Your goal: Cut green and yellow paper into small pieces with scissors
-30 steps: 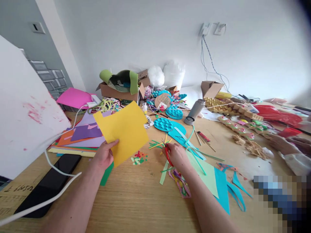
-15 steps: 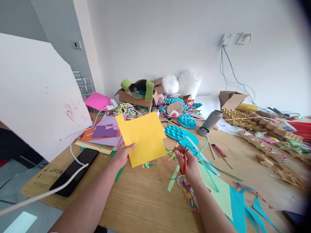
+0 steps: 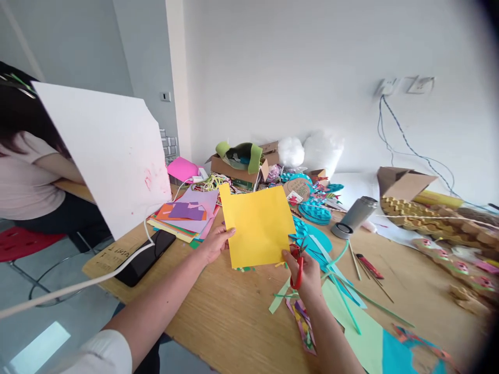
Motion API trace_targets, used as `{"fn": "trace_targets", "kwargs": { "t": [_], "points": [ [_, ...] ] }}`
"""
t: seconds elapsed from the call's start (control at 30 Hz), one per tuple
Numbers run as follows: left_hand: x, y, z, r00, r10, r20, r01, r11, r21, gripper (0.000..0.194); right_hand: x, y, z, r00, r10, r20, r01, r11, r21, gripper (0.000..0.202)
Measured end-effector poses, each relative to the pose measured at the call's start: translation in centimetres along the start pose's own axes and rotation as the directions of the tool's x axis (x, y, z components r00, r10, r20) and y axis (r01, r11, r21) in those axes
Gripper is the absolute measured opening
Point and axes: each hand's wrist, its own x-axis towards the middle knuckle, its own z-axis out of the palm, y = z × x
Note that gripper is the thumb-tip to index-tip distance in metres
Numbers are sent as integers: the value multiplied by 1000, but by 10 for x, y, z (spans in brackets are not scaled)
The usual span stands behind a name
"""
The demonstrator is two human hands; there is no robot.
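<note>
A yellow sheet of paper (image 3: pixel 259 227) with notched upper corners is held up over the table. My left hand (image 3: pixel 218 243) pinches its left edge, thumb in front. My right hand (image 3: pixel 306 270) holds red-handled scissors (image 3: pixel 299 272) beside the sheet's lower right corner, with the thumb at that corner. The scissor blades point up and away from me. Small green paper bits (image 3: pixel 245 269) lie just under the sheet's lower edge.
Coloured papers (image 3: pixel 187 210) and a black phone (image 3: pixel 146 258) lie left, crossed by a white cable. A white board (image 3: pixel 105 150) stands before a seated person. Right are a grey bottle (image 3: pixel 356 215), blue-green strips, a red cutter (image 3: pixel 369 266) and egg-carton pieces (image 3: pixel 413 210).
The view has turned left, bringing the seated person into sight. The yellow sheet and my right hand have come together, and my right thumb now reaches the sheet's corner.
</note>
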Motion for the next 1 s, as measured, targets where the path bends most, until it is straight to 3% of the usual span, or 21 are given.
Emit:
{"fn": "trace_targets", "kwargs": {
  "t": [0.27, 0.5, 0.83, 1.0],
  "points": [
    [2, -6, 6, 999, 39, -28, -40, 998, -51, 40, 0, -3, 2, 998, -19, -65, 29, 989, 142, 31],
    [-1, -16, 0, 999, 46, -17, -47, 996, -76, 33, -3, 0, 2, 998, -17, -67, 20, 999, 38, 30],
    [-4, -14, 2, 999, 33, -13, -34, 989, -142, 32, -4, -3, 2, 996, -65, -53, 68, 996, 62, 30],
    [-9, -10, 5, 1000, 3, -2, -3, 995, -98, 40, -4, -5, 5, 995, -99, -18, 100, 995, 24, 33]
  ]
}}
